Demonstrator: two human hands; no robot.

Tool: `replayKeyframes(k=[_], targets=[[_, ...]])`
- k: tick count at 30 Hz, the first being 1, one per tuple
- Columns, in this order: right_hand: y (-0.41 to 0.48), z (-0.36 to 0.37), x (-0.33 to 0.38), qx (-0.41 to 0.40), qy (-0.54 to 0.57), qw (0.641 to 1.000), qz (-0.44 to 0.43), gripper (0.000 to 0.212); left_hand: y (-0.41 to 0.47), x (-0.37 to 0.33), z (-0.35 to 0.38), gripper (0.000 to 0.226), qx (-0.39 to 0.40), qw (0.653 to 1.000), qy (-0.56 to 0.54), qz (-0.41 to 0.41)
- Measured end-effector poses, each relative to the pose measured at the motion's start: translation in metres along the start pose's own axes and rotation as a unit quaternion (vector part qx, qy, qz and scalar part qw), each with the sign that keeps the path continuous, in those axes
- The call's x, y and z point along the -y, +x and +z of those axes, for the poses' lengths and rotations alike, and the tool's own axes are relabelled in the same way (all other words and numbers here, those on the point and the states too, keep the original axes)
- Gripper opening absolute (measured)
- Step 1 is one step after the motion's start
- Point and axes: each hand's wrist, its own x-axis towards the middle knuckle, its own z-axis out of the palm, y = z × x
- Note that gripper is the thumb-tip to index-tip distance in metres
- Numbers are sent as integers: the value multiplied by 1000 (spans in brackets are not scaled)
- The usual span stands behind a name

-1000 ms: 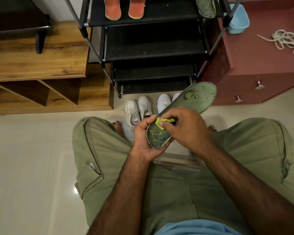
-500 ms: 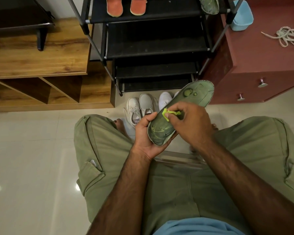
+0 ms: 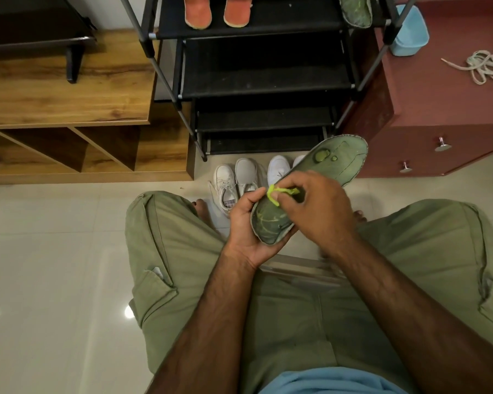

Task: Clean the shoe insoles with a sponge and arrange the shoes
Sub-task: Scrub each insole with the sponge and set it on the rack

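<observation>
Floor (image 3: 54,237): shoes (image 3: 246,173), perhaps four, behind insole (image 3: 335,163)

Legwear was a pair of olive-green cargo trousers (image 3: 296,322) in creased cloth, with a centre seam down the front; leg length could not be determined. A flap pocket (image 3: 154,294) sat on the left thigh, a pale edge showing at its mouth. A second pocket (image 3: 488,288) sat on the right thigh. The upper garment was a light blue shirt (image 3: 333,379), hem only in view. The left hand (image 3: 244,226), right hand (image 3: 319,214) and forearms (image 3: 211,322) were bare. Bare toes (image 3: 201,204) showed beyond the left knee.
</observation>
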Motion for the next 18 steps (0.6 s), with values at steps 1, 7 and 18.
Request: replayKeyframes(k=[1,7,18], targets=[[1,0,-1,-13,-4,1000,5,13,0,0,0,41,3,1000,-2,1],[-7,5,5,61,21,997,-43,14,1,0,-4,44,7,1000,2,6],[0,-2,-4,7,-18,1000,-8,13,1,1,-1,43,15,1000,-3,5]])
